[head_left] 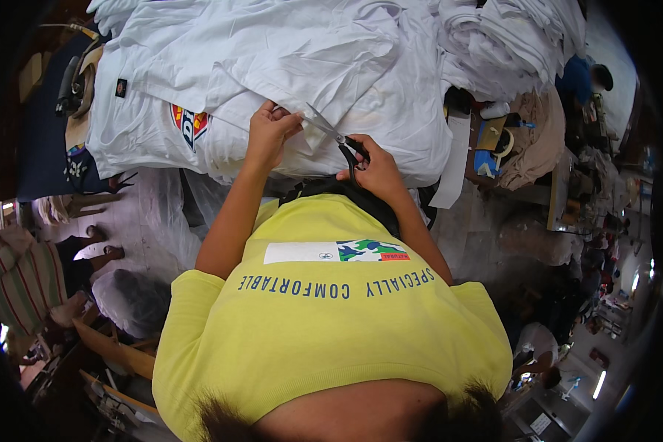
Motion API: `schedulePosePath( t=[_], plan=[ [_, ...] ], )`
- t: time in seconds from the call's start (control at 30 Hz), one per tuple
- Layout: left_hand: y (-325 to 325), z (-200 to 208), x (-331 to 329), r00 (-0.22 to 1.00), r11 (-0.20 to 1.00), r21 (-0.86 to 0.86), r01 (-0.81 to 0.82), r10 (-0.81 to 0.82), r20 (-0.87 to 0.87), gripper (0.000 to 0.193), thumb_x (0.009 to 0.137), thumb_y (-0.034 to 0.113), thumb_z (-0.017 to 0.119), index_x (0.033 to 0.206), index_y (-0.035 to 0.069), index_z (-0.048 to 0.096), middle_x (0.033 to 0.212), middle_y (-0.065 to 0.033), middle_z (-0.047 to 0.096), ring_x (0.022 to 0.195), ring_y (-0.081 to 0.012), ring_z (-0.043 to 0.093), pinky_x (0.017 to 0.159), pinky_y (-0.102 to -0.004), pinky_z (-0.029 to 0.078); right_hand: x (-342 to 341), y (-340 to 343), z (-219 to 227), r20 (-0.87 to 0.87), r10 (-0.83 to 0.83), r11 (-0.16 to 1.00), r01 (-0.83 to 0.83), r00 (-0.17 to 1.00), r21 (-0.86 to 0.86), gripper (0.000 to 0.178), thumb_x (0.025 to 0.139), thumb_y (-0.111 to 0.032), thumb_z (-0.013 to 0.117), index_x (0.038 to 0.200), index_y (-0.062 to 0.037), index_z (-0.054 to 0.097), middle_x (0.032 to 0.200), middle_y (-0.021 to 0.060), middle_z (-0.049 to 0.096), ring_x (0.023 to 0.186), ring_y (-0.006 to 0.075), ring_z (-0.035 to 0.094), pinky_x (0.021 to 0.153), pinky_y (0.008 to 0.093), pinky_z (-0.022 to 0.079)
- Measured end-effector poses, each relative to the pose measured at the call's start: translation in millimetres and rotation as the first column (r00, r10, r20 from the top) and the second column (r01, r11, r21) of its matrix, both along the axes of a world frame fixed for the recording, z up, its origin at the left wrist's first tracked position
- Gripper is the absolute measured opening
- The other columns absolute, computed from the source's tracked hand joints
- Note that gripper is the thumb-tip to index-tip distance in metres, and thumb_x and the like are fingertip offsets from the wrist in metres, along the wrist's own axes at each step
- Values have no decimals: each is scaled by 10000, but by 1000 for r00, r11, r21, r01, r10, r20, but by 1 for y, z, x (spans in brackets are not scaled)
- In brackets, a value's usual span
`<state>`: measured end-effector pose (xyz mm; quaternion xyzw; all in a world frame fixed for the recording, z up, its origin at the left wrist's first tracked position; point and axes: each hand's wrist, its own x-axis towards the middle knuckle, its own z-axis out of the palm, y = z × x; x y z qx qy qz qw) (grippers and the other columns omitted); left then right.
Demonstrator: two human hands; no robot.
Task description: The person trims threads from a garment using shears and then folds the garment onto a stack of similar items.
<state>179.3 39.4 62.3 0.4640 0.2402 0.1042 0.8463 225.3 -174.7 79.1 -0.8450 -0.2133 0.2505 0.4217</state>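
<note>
A pair of scissors point(339, 138) with black handles and metal blades is in my right hand point(379, 171), its fingers in and around the handles. The blades point up and left over a white T-shirt point(236, 96), toward my left hand point(271, 134). My left hand is closed in a pinch just left of the blade tips, above the shirt's near part. What lies between its fingertips is too small to make out. The shirt is spread on a stack of white cloth, with a small black label and a red and yellow printed emblem point(190, 125) at its left.
A heap of white garments point(512, 44) is piled at the far right. Beside it are a roll of tape point(504, 144), a blue item and brown cloth point(538, 140). A dark blue surface point(51, 147) lies at left. Other people are around the workroom, one in a striped garment point(22, 283).
</note>
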Motion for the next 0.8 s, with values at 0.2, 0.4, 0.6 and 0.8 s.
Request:
schedulePosePath(
  t=[0.2, 0.4, 0.6, 0.8],
  plan=[
    [-1, 8, -2, 1000, 999, -37, 16, -16, 10, 273, 734, -25, 614, 973, 42, 503, 799, -19, 602, 721, -107, 583, 674, -262, 498, 6, 11, 6, 27, 35, 999, -35, 999, 14, 705, 526, -263, 838, 1126, -97, 507, 718, 47, 522, 638, 155, 520, 598, 281, 440],
    [0, 5, -2, 1000, 999, -14, 29, -29, 0, 283, 736, -14, 627, 985, 49, 507, 818, -27, 614, 739, -109, 588, 676, -261, 498, 9, 17, 9, -57, 37, 997, -34, 998, 64, 695, 533, -218, 837, 1131, -92, 505, 651, 26, 504, 552, 120, 492, 518, 259, 412],
    [-1, 6, -1, 999, 999, -32, 44, -44, -8, 258, 732, 12, 661, 947, 37, 521, 809, -26, 612, 730, -104, 591, 691, -256, 502, 8, 12, 5, -56, 4, 997, 0, 998, 73, 612, 558, -114, 812, 1096, -73, 524, 618, 22, 510, 515, 95, 482, 476, 247, 383],
    [-2, 5, 3, 999, 996, -81, 35, -34, 12, 219, 730, 6, 659, 922, -3, 553, 826, -40, 617, 731, -106, 595, 699, -256, 506, 8, 8, 3, -109, -17, 1000, 17, 994, 4, 570, 566, -98, 796, 1071, -71, 532, 612, 36, 512, 512, 110, 495, 484, 252, 390]
  ],
)
